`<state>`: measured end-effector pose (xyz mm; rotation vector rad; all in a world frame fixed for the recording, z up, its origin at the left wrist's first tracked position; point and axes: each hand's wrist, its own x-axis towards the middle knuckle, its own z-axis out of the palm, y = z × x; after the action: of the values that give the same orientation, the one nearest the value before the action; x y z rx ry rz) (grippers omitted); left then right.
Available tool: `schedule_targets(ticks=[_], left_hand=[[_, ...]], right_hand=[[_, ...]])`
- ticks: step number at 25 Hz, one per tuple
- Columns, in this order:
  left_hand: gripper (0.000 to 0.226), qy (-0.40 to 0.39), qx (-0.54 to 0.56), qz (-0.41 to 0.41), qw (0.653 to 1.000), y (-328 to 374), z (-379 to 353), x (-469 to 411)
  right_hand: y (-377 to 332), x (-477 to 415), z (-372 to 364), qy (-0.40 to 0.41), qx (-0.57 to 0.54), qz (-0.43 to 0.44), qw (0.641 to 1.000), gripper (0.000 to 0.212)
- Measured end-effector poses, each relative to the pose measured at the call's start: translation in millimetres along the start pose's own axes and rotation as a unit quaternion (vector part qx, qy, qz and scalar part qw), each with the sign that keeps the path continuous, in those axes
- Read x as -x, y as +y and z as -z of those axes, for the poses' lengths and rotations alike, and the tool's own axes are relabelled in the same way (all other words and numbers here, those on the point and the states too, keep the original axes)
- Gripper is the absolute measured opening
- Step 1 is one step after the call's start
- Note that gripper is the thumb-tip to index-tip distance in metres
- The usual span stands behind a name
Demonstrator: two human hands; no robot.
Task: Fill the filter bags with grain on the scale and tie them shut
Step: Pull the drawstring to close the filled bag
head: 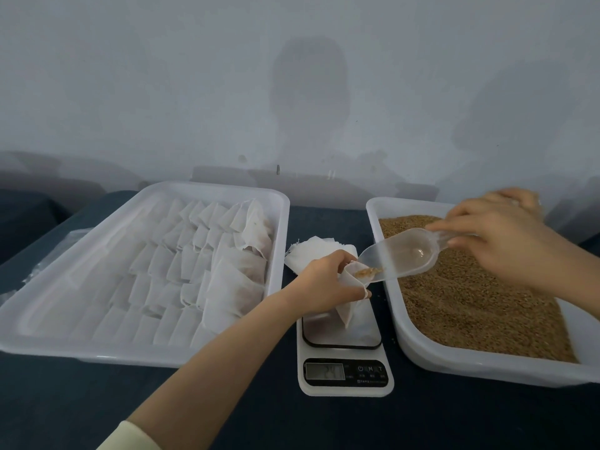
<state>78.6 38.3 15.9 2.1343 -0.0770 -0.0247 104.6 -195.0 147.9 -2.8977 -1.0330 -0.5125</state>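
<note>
The left forearm, bare up to a pale sleeve point(130, 436) at the bottom edge, reaches diagonally up and to the right. The left hand point(324, 280) is turned knuckles up, its fingers curled round the open mouth of a filter bag point(349, 306). The right arm comes in from the right edge. The right hand point(496, 241), palm down, pinches the handle of a scoop point(402, 254), with the index finger stretched along it.
</note>
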Motion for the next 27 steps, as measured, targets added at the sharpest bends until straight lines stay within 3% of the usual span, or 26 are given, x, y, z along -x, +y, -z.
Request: schedule_targets(ticks=[5,9,11,13,15,17,21,23,25,27], left_hand=[[0.050,0.007,-0.008,-0.004,1.000,0,0,-1],[0.048,0.011,-0.012,-0.004,1.000,0,1,0],[0.048,0.013,-0.014,-0.005,1.000,0,1,0],[0.046,0.016,-0.013,-0.010,1.000,0,0,0],[0.044,0.019,-0.014,-0.014,1.000,0,1,1],[0.045,0.016,-0.017,-0.014,1.000,-1,1,1],[0.045,0.015,-0.018,-0.016,1.000,-1,1,2],[0.046,0.014,-0.019,-0.017,1.000,-1,0,2],[0.048,0.009,-0.019,-0.012,1.000,-3,0,2],[0.049,0.007,-0.017,-0.008,1.000,-3,0,2]], right_hand=[[-20,-1,8,0.093,0.136,0.133,0.977,0.049],[-23,10,1,0.142,0.192,0.191,0.952,0.050],[-6,22,-8,0.164,0.147,0.130,0.967,0.046],[16,34,-23,0.153,0.053,-0.026,0.986,0.037],[38,44,-49,0.067,-0.051,-0.195,0.977,0.038],[54,54,-80,-0.018,-0.119,-0.274,0.954,0.040],[64,63,-113,-0.107,-0.145,-0.299,0.937,0.033],[59,59,-112,-0.138,-0.100,-0.304,0.937,0.029],[43,52,-107,-0.077,-0.020,-0.269,0.960,0.035],[8,42,-93,0.033,-0.079,-0.193,0.977,0.034]])
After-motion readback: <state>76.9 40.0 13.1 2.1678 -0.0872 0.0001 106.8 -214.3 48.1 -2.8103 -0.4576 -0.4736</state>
